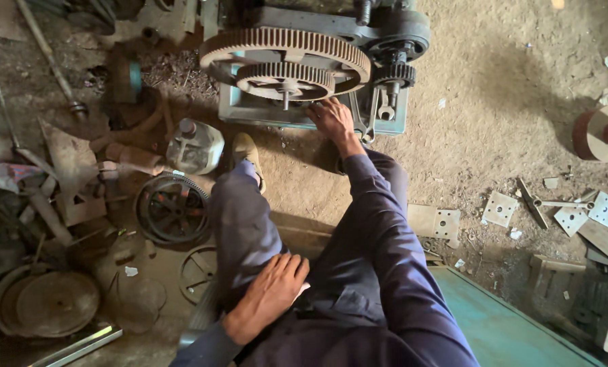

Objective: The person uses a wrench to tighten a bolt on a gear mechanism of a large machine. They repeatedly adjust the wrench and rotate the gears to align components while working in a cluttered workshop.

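Resting nearest the camera, the left hand (pixel 270 292) lies flat and released on the person's own left thigh (pixel 246 224), fingers spread, holding nothing. Farther out, the right hand (pixel 332 119) reaches with arm extended to the base of the geared machine (pixel 385 119), its fingers curled loosely just below the small gear (pixel 285 78) and touching the frame; whether it grips anything I cannot tell. Just beside it, to the right, hang two wrenches (pixel 379 112). Above both sits the large toothed wheel (pixel 285 47). A plastic jug (pixel 195 146) stands on the dirt floor (pixel 494 88) left of the shoe (pixel 247 153).
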